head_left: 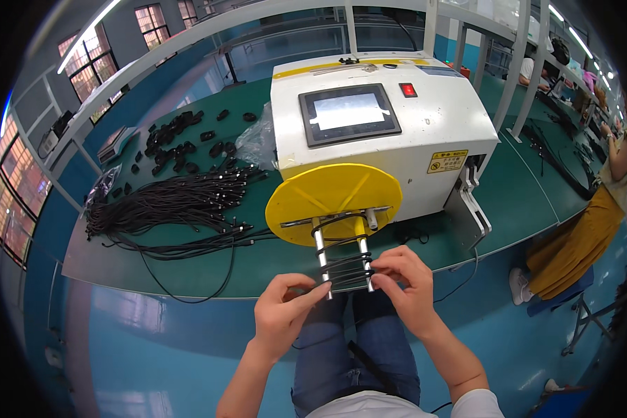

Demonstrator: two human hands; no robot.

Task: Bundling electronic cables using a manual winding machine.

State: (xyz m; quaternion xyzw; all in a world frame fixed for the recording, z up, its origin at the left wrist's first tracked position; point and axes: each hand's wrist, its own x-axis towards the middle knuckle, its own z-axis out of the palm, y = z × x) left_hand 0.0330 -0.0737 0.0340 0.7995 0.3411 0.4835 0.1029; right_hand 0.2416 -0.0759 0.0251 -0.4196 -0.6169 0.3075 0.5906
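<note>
A white winding machine (pixel 425 125) with a dark touch screen (pixel 349 113) stands on the green bench. From its yellow disc (pixel 327 198) two metal rods (pixel 320 251) stick out toward me. A black cable (pixel 345 268) is wound around the rods in several turns. My left hand (pixel 285 313) pinches the cable coil at the left rod's tip. My right hand (pixel 407 282) grips the coil at the right rod's tip. Both hands hold the same coil.
A bundle of black cables (pixel 174 205) lies on the bench (pixel 515 195) to the left, with small black coiled pieces (pixel 181 143) and a clear plastic bag (pixel 258 139) behind. Another person (pixel 585 230) sits at the right. My knees in jeans (pixel 348 348) are below.
</note>
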